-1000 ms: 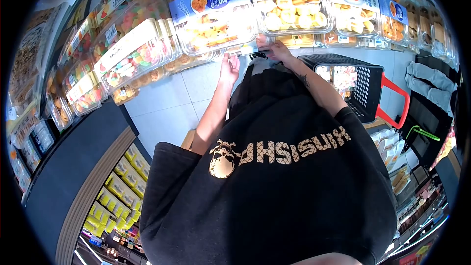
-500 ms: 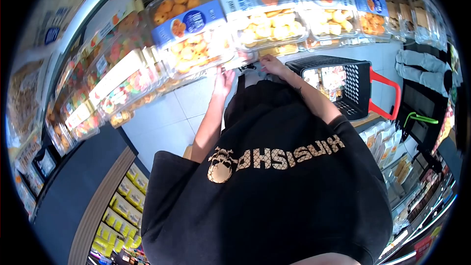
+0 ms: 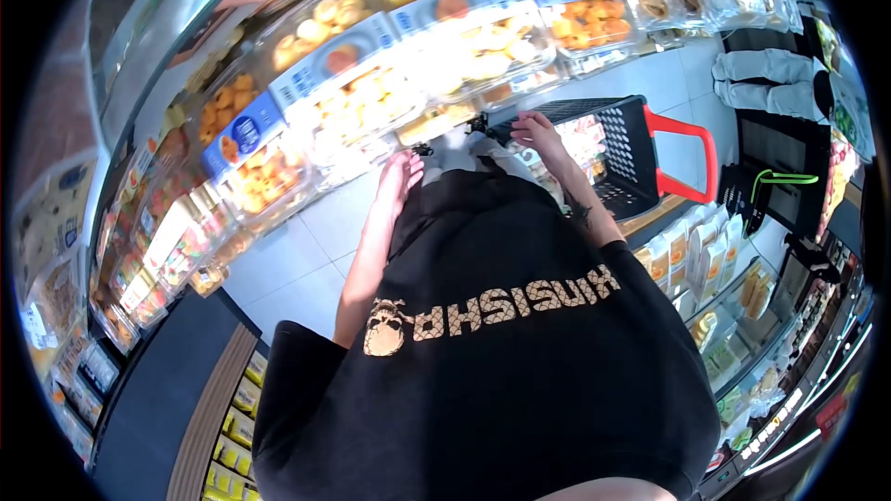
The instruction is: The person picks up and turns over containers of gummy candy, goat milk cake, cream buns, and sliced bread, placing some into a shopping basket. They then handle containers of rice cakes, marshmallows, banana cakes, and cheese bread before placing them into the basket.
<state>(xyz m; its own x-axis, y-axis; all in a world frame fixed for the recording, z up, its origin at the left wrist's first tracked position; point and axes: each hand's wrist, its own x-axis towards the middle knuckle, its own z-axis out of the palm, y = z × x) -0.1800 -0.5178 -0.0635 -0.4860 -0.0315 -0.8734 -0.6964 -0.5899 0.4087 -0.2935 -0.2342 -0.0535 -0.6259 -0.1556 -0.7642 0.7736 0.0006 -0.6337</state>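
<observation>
My left hand (image 3: 401, 172) is held in front of the body, fingers loosely extended and holding nothing visible. It is just below the edge of the display of clear plastic boxes of round baked snacks (image 3: 367, 97). My right hand (image 3: 536, 133) hangs loosely with bent, parted fingers and no visible object in it. Beside it stands a black shopping basket (image 3: 633, 144) with a red handle (image 3: 710, 162). Printed packages (image 3: 587, 141) lie inside the basket. Glare washes out the middle boxes.
Boxes of colourful sweets (image 3: 172, 241) continue along the display to the left. A dark cabinet (image 3: 139, 390) and yellow packets (image 3: 237, 427) are at lower left. To the right are white pouches (image 3: 691, 250) and a person's grey trousers (image 3: 766, 79). Pale tiles (image 3: 297, 255) cover the floor.
The view has shifted, so the boxes and basket appear further left. My hands have moved slightly apart, and the right hand's fingers look looser than before.
</observation>
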